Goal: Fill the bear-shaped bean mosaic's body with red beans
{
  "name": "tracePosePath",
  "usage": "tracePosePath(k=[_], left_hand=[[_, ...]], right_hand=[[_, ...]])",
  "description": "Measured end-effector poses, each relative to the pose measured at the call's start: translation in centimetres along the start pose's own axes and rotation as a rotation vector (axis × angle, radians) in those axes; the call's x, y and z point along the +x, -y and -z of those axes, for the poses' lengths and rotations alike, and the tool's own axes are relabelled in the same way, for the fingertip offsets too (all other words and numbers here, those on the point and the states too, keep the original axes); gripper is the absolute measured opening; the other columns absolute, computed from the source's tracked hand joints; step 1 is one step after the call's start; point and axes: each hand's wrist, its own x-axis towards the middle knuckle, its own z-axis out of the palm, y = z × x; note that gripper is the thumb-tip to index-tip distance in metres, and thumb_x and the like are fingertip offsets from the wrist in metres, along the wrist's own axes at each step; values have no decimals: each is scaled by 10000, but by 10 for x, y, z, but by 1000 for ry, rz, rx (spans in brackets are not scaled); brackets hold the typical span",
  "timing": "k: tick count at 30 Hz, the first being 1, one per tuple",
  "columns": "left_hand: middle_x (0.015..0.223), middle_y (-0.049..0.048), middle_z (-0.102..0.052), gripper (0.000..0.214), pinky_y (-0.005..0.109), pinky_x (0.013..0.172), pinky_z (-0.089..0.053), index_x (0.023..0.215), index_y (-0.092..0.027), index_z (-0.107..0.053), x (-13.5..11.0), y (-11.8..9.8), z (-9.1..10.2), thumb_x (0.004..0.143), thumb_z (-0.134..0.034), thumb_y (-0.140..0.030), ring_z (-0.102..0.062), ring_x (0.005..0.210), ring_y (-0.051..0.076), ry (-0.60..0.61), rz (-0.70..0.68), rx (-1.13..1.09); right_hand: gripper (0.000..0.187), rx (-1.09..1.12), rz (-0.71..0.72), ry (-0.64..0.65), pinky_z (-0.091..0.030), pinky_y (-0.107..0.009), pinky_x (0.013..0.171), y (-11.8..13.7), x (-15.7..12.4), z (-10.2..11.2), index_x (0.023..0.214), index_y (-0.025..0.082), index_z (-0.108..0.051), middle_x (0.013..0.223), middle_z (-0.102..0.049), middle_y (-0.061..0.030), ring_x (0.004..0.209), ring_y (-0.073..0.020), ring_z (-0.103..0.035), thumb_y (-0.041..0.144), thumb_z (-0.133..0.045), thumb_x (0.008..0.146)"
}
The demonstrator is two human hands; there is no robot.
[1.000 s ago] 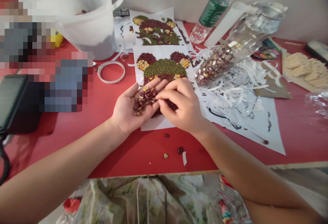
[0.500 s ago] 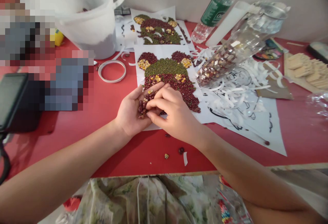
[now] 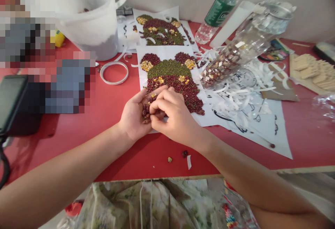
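Beans in hand: red beans (image 3: 146, 112) heaped in the cupped palm; loose, above the paper.

Hands: left hand (image 3: 134, 117) palm up, holding the beans; right hand (image 3: 174, 115) curled over it, fingers down among them; the two touching; whether those fingers grip a bean, I cannot tell.

Bean mosaic (image 3: 170, 79): just beyond the hands, on a paper sheet (image 3: 164, 51) lying on the red table (image 3: 78, 141).

Done: dark red ears with corn patches; green mung bean head; red lower body flecked with corn.

Left: the lower edge lies hidden under the hands; bare paper shows around the figure.

Around the mosaic: a similar bean picture (image 3: 160, 30) beyond it; a white plastic bucket (image 3: 89, 23) to its left; a plastic bottle of mixed beans (image 3: 222, 68) to its right, over paper strips (image 3: 240, 96); stray beans (image 3: 184, 154) nearer the table edge.
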Motion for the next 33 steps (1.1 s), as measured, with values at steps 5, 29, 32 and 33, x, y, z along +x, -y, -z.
tracePosePath(k=[5,29,32,33], left_hand=[[1062,82,-774,482,351,1008,-568,1349,-120,-581,0,0,-3,1029,-262,-291,-728,1053,220,-20,-28,-62],[1414,88,-609,541,295,1065,-504,1552,-165,-276,15,-41,10,1021,-210,-251,-574,1325,181,-11,-339,-68],[1429,88,-598,534,268,1066,-496,1538,-142,-304,15,-40,10,1029,-202,-267,-574,1323,166,-23,-330,-41],[1436,88,-593,530,262,1065,-497,1531,-138,-318,15,-40,10,1032,-204,-272,-577,1320,163,-24,-329,-38]], right_hand=[[141,161,-26,-47,-445,-388,883,-2,2,5,756,219,-546,910,-581,-40,940,-194,-577,95,-521,818],[132,-62,72,8,-427,-339,822,-58,7,6,843,212,-549,904,-521,-38,870,-179,-511,101,-505,899],[120,-119,66,25,-426,-356,856,-58,10,2,851,213,-565,926,-545,-54,896,-195,-519,127,-509,913],[119,-139,64,32,-427,-362,864,-57,11,1,854,212,-572,932,-554,-60,904,-202,-523,133,-508,917]])
